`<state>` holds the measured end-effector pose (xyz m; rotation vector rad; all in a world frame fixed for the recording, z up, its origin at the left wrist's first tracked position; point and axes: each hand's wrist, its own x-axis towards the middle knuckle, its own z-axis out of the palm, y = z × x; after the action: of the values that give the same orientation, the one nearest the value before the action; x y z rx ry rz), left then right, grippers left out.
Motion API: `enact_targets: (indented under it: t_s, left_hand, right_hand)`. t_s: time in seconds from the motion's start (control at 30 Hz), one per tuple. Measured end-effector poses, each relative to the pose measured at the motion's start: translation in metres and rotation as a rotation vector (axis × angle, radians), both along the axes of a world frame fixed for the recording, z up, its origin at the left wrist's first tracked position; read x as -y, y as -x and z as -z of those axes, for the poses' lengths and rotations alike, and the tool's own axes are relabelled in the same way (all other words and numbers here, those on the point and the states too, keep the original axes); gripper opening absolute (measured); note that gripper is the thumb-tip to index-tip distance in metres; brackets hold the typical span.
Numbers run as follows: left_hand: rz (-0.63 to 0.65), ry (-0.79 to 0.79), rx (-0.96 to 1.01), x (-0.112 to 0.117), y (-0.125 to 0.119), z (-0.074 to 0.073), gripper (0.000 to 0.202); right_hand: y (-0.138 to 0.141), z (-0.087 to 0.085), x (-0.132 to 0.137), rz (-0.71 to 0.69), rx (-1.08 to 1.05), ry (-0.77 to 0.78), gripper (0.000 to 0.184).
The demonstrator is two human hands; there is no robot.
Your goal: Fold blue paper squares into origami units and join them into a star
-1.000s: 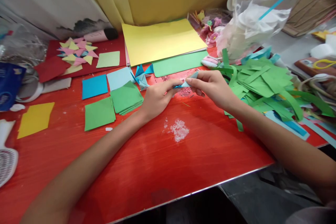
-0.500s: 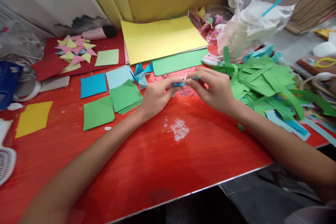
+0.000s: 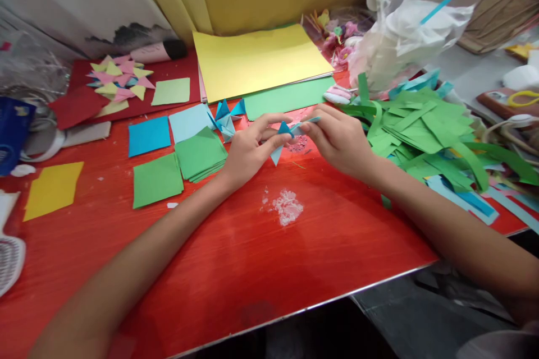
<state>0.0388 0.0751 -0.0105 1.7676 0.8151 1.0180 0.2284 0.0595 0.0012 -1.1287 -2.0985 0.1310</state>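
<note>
Between my hands, above the red table (image 3: 236, 269), is a small folded blue paper piece (image 3: 285, 129) with a light blue point hanging below it. My left hand (image 3: 252, 148) pinches its left part between thumb and fingers. The thumb and fingertips of my right hand (image 3: 337, 132) close on the light blue end (image 3: 310, 120). Just beyond my left hand stand other folded blue paper pieces (image 3: 228, 120). Left of that hand lie a stack of green paper squares (image 3: 201, 154), another green square (image 3: 158, 180), a blue square (image 3: 149, 137) and a light blue one (image 3: 185, 122).
Green paper strips (image 3: 425, 123) are heaped at the right, below a plastic bag (image 3: 391, 39) with a cup. Large yellow sheets (image 3: 261, 61) lie at the back. A pink and yellow folded star (image 3: 122, 78) and a marker (image 3: 158, 51) rest at the back left.
The folded paper has turned between my fingers, so a dark blue tip and a light point now show. My left fingers have lifted slightly and shifted around it.
</note>
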Motion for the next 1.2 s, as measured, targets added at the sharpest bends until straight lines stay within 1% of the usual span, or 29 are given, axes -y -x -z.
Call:
enact_targets:
  t_s: [0.1,0.17,0.23,0.4,0.67,0.8,0.9,1.0,1.07,1.13,1.2]
  left_hand:
    - [-0.018,0.092,0.021,-0.004,0.000,0.001,0.028]
    - [-0.020,0.124,0.033,-0.006,-0.001,0.003,0.031]
    - [-0.004,0.130,0.035,-0.008,-0.001,0.005,0.033]
    - [0.049,0.099,0.003,-0.010,0.000,0.007,0.032]
    - [0.029,0.097,0.003,-0.013,-0.001,0.009,0.032]
    - [0.083,0.166,0.011,-0.012,-0.002,0.008,0.030]
    - [0.080,0.225,0.029,-0.011,-0.002,0.006,0.030]
    - [0.107,0.278,0.109,-0.013,-0.003,0.006,0.029]
    - [0.116,0.303,0.165,-0.015,-0.003,0.007,0.028]
    - [0.099,0.324,0.205,-0.017,-0.002,0.007,0.025]
    - [0.066,0.329,0.246,-0.020,-0.001,0.007,0.022]
  right_hand:
    - [0.003,0.002,-0.002,-0.018,-0.072,0.120,0.045]
    - [0.006,0.004,-0.001,-0.001,-0.137,0.188,0.048]
    - [0.010,0.007,0.001,0.014,-0.187,0.215,0.050]
    - [0.019,0.013,0.006,-0.011,-0.282,0.269,0.048]
    - [0.020,0.017,0.006,-0.007,-0.367,0.372,0.047]
    - [0.018,0.018,0.003,-0.053,-0.388,0.447,0.049]
    - [0.017,0.019,0.000,-0.058,-0.523,0.524,0.050]
    - [0.016,0.021,-0.006,-0.001,-0.738,0.561,0.048]
    - [0.015,0.024,-0.010,0.032,-0.821,0.569,0.044]
    - [0.015,0.027,-0.013,0.053,-0.839,0.563,0.039]
    - [0.016,0.030,-0.017,0.067,-0.791,0.549,0.031]
